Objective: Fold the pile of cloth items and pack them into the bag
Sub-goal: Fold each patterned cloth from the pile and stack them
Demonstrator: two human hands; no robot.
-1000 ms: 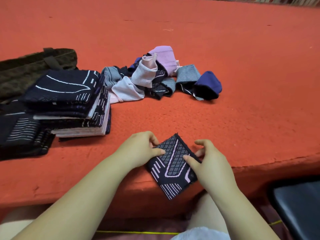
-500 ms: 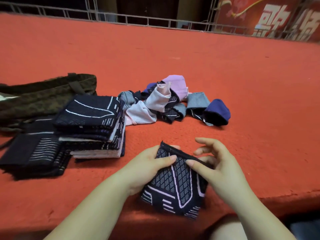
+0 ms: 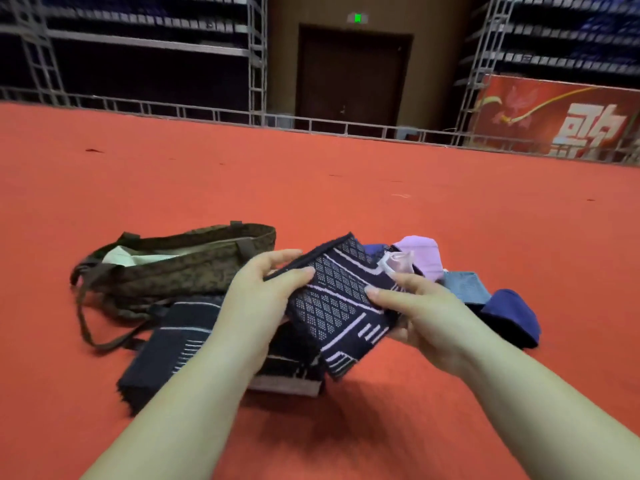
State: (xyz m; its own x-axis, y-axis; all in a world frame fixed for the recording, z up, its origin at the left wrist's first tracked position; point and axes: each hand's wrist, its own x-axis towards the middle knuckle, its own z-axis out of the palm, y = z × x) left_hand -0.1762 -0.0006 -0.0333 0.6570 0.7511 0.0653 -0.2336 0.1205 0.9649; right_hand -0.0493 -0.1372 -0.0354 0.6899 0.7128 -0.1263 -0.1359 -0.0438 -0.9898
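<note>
Both sets of fingers pinch the folded patterned cloth, left hand at its top corner, right hand along the opposite edge, holding it in the air above the folded stack. I'd say it should land square on that stack, edges pressed flat. The olive bag lies open further toward the red platform's far edge, the unfolded pile on the right.

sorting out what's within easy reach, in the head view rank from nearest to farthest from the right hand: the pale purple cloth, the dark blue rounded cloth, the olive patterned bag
From the right hand:
1. Pale purple cloth, just beyond its fingertips, in the unfolded pile.
2. Dark blue rounded cloth, to its right on the red carpet; close to the first, hard to separate.
3. Olive patterned bag, far left, past the left hand.
</note>
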